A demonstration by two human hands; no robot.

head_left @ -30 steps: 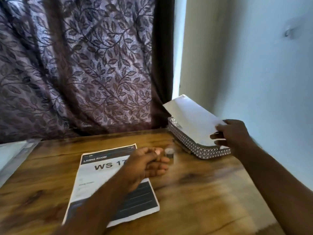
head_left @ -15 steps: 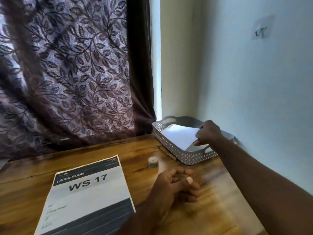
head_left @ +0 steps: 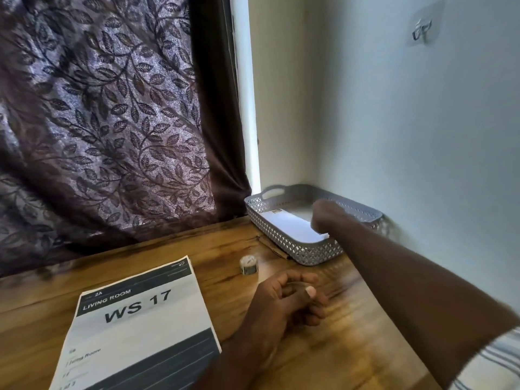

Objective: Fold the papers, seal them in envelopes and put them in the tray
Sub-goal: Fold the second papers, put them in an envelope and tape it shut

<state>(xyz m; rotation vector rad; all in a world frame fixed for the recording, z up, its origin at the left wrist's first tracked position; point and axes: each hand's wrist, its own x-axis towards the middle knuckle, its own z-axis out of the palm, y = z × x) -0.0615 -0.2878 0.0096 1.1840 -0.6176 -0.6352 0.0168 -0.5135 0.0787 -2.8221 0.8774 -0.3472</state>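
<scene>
While my right hand (head_left: 323, 218) hovers over the envelope (head_left: 292, 228) in the tray (head_left: 306, 253), I can't tell its fingers' grip. I should leave it flat. Left hand (head_left: 287, 301) rests loosely curled, empty.

Your right hand (head_left: 323, 216) is reaching far forward on a straight arm, blurred, so its grip cannot be made out. Your left hand (head_left: 287, 299) is resting low in front of you, fingers (head_left: 312, 315) curling loosely inward and thumb lying across them.
</scene>
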